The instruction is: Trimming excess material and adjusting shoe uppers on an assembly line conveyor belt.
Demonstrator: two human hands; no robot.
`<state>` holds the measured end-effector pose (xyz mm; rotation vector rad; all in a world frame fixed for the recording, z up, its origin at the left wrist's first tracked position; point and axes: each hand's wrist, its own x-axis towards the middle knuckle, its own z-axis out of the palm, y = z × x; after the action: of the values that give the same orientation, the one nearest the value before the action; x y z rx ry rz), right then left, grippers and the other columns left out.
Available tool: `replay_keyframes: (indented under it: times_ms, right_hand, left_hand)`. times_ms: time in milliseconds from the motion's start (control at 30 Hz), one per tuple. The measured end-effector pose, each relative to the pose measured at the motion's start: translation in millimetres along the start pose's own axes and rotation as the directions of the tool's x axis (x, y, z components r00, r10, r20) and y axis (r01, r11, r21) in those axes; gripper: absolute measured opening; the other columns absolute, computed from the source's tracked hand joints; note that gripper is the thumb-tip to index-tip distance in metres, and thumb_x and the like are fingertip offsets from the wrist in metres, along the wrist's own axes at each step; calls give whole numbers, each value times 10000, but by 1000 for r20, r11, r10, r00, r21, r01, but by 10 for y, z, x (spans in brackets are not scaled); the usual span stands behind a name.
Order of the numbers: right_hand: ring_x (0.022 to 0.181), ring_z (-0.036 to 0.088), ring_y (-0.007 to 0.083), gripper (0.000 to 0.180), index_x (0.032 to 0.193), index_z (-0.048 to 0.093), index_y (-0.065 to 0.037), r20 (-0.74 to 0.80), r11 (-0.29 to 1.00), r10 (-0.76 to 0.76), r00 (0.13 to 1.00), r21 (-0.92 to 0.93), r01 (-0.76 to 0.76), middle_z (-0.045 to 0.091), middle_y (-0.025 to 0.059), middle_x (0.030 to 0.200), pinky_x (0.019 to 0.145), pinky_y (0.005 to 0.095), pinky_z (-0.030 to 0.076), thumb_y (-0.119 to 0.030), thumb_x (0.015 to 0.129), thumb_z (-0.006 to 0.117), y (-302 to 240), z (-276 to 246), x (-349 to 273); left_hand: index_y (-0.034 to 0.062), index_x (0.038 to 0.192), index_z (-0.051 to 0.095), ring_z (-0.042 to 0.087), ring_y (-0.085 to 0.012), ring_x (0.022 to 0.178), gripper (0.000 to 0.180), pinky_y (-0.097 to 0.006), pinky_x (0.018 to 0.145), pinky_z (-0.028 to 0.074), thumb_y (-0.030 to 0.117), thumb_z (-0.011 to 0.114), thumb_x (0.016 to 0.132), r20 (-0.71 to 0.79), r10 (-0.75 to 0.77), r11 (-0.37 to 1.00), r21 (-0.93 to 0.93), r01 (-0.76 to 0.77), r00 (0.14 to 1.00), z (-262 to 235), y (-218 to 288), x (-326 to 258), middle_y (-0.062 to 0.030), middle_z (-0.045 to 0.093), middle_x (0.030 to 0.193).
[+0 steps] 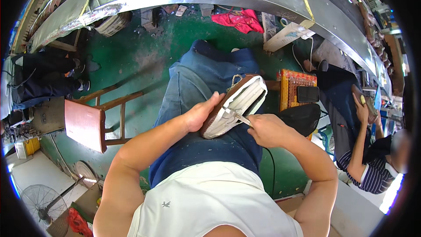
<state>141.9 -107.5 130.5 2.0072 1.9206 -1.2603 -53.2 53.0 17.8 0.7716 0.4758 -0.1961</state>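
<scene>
Held shoe (234, 105) on lap, sole up, left hand (199, 114) fingers clamped on its side. Right hand (267, 129) fingers closed on thin tool (239, 117), probably trimming sole edge; next needed steady, shallow strokes.

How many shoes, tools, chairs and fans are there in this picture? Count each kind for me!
Shoes: 2, one on the person's lap held by the left hand, one in a co-worker's hand
Small metal tools: 1, in the right hand
Wooden chairs: 1
Floor fans: 1
Total: 5
</scene>
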Motion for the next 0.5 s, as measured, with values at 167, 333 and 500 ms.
replay_keyframes:
  times_ms: [167,333,500]
  right_hand:
    - [821,653,444,204,1001,569,2,-373,971,-103,922,165,175,664,226,866,741,524,515,-150,898,657,141,552,213]
    - [985,637,450,419,1260,528,24,-313,966,37,949,254,46,642,255,1060,859,514,509,-150,903,661,5,562,68]
    - [1129,592,471,492,1337,475,67,-264,949,118,957,312,-31,591,306,1189,963,496,489,-117,915,649,148,328,-140]
  left_hand:
    - [20,1508,469,509,-260,1353,753,-331,1129,367,593,224,1085,-404,116,946,324,23,907,-53,-212,233,-177,565,1454]
    - [-42,1373,583,681,-322,1130,591,-365,1005,487,412,298,1123,-361,379,721,692,-27,852,-68,-236,274,-232,692,1239]
    - [-51,1363,577,631,-406,1210,472,-384,1056,474,274,354,1104,-216,541,561,813,-158,813,40,-177,163,-267,643,1302]
